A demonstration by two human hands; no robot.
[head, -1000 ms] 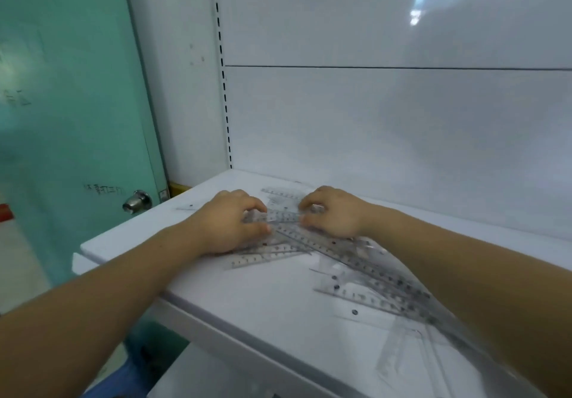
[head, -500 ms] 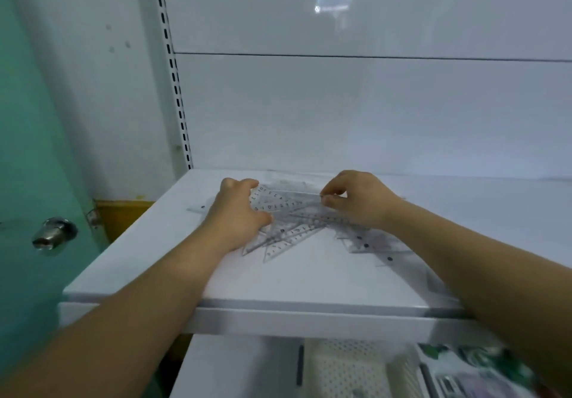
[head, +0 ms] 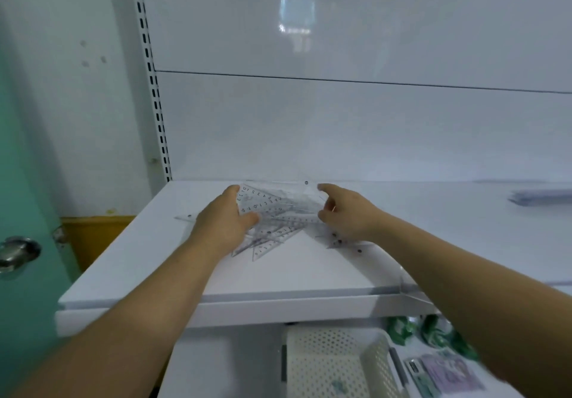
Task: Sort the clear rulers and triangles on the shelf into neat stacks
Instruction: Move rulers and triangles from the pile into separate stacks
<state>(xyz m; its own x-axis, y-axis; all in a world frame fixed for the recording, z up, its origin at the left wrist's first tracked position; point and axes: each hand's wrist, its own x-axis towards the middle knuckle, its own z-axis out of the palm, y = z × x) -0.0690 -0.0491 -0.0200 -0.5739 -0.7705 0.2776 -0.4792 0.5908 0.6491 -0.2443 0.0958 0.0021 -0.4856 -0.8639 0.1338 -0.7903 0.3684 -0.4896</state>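
On the white shelf [head: 278,273], toward twelve o'clock from the person and close to the back panel, the clear rulers and triangles [head: 278,208] sit as one crossed, fanned-out heap, edges pointing every way. By my reading the sort has barely begun: no squared stack shows in this heap, and rulers and triangles are mixed together. The left hand [head: 221,221] grasps the heap's nine o'clock end, thumb over the top sheets and fingers wrapped behind them, tilting that end up. The right hand [head: 346,211] is at the three o'clock end with its fingers curled and the forefinger stretched toward the back; whether it pinches a piece or only touches the edges, I cannot tell. A few loose pieces [head: 340,242] lie flat at five o'clock of the heap, under the right wrist, and a single ruler [head: 185,217] pokes out at nine o'clock beyond the left hand; both need gathering.

Far off at three o'clock a flat pale stack [head: 541,196] rests on the shelf, too blurred to name. A green door [head: 24,180] with its knob [head: 17,252] stands at nine o'clock, beside a slotted upright [head: 154,103]. Below, at six o'clock, are a perforated basket [head: 334,363] and green packets [head: 433,332]. Nothing blocks the hands; the likely trouble is slippery, see-through sheets that hide one another.
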